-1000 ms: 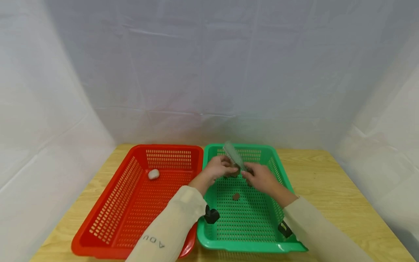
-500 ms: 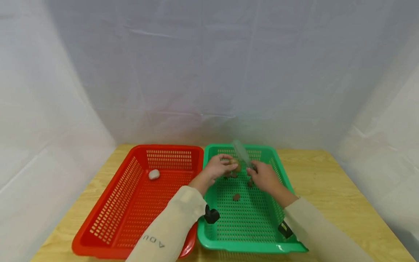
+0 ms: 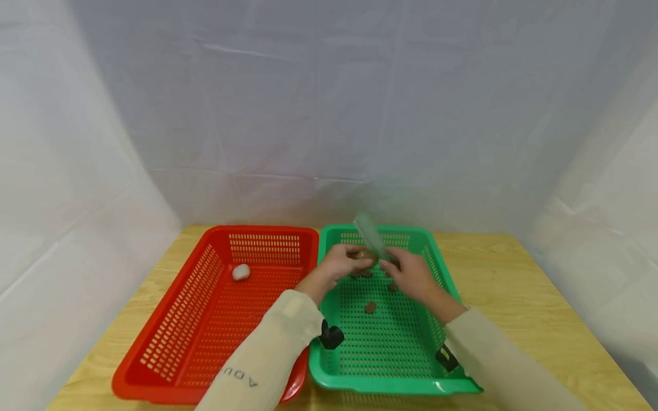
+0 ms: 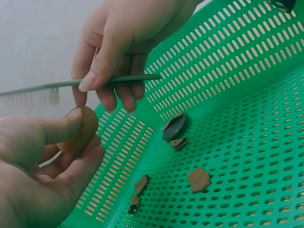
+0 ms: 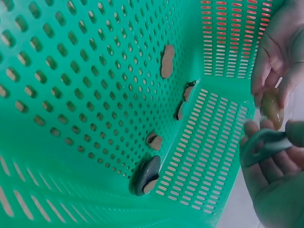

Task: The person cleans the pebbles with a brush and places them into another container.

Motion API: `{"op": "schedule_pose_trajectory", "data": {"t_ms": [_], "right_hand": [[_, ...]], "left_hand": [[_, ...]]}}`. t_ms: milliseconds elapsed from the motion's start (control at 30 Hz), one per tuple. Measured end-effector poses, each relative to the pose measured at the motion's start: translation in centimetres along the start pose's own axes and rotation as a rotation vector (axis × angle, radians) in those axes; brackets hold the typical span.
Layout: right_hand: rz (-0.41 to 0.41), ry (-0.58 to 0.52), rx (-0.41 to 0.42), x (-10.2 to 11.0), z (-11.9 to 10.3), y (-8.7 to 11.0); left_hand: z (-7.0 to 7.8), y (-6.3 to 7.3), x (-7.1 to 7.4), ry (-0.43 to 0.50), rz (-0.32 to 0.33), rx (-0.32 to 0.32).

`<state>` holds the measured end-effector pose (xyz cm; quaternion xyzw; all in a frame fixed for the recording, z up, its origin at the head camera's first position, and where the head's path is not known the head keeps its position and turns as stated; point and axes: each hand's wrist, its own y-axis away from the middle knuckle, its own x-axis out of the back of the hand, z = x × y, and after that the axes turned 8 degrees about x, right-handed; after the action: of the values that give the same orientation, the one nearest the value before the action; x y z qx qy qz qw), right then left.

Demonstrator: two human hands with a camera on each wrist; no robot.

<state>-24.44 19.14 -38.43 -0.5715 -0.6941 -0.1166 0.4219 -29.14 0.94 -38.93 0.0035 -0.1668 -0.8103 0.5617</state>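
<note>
My left hand (image 3: 339, 264) pinches a smooth yellowish-brown stone (image 4: 88, 128) between thumb and fingers over the far part of the green basket (image 3: 396, 384). In my right hand (image 3: 411, 275) is a green brush (image 3: 371, 234) with pale bristles, gripped by its handle. Its bristled end points up and to the left, close by the stone. In the left wrist view the bristles face down, just above the left hand. Below both hands, brown flakes like dried clay (image 4: 198, 179) lie in the basket. A dark smooth stone (image 5: 146, 175) with brown bits on it rests at the basket's side.
A red basket (image 3: 154, 394) stands directly left of the green one, with a whitish stone (image 3: 241, 272) at its far left. Both baskets sit on a wood-grain table (image 3: 498, 274). Pale sheeting (image 3: 319, 114) surrounds the table at the back and sides.
The brush swung right, away from the stone, then came back left toward it with my right hand. My left hand has stayed nearly in place, holding the stone.
</note>
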Motion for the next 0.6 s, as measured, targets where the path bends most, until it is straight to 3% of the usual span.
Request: {"op": "schedule_pose_trajectory", "data": {"t_ms": [133, 367, 600], "right_hand": [[-0.067, -0.036, 0.024, 0.11, -0.28, 0.09], [-0.117, 0.016, 0.045, 0.1, 0.11, 0.12], [-0.02, 0.117, -0.061, 0.16, 0.32, -0.11]], "left_hand": [[0.02, 0.05, 0.03, 0.004, -0.02, 0.005], [0.04, 0.21, 0.01, -0.01, -0.013, 0.019], [0.01, 0.07, 0.07, 0.037, 0.0, 0.033]]}}
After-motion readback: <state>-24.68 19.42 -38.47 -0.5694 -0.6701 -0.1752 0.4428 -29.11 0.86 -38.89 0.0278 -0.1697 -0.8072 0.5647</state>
